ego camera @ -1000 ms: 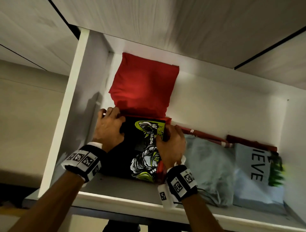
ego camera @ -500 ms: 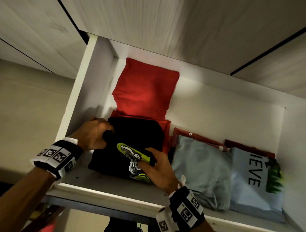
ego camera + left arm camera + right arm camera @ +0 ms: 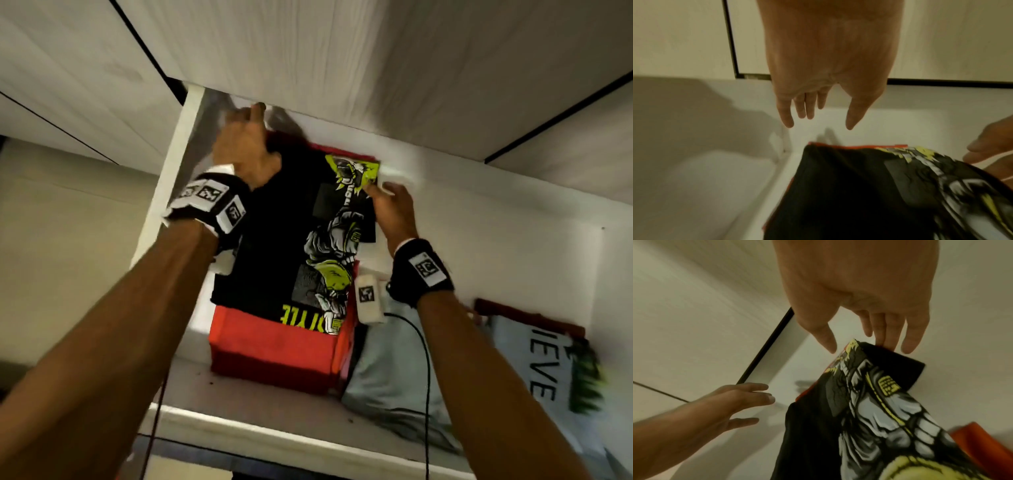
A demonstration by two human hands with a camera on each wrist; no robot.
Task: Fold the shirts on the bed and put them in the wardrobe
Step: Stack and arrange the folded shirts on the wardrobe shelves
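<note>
A folded black shirt (image 3: pixel 274 240) with a yellow-green and grey print lies on top of a folded red shirt (image 3: pixel 274 346) at the left end of the wardrobe shelf (image 3: pixel 239 407). My left hand (image 3: pixel 245 147) reaches over the black shirt's far left corner. In the left wrist view its fingers are straight and hover above the shirt's far edge (image 3: pixel 838 149), holding nothing. My right hand (image 3: pixel 390 205) is at the far right corner. In the right wrist view its straight fingertips (image 3: pixel 890 345) touch that corner of the black shirt (image 3: pixel 869 386).
A grey folded shirt (image 3: pixel 387 377) and a white one with black letters (image 3: pixel 541 370) lie to the right, with dark red cloth (image 3: pixel 513 311) behind. The white side wall (image 3: pixel 164 192) stands close on the left. Closed wooden doors (image 3: pixel 342 68) hang overhead. A black cable (image 3: pixel 424 377) trails from my right wrist.
The black shirt has gone from my grip at the shelf front to lying flat over the red shirt. Both hands have let go and slid to its far edge.
</note>
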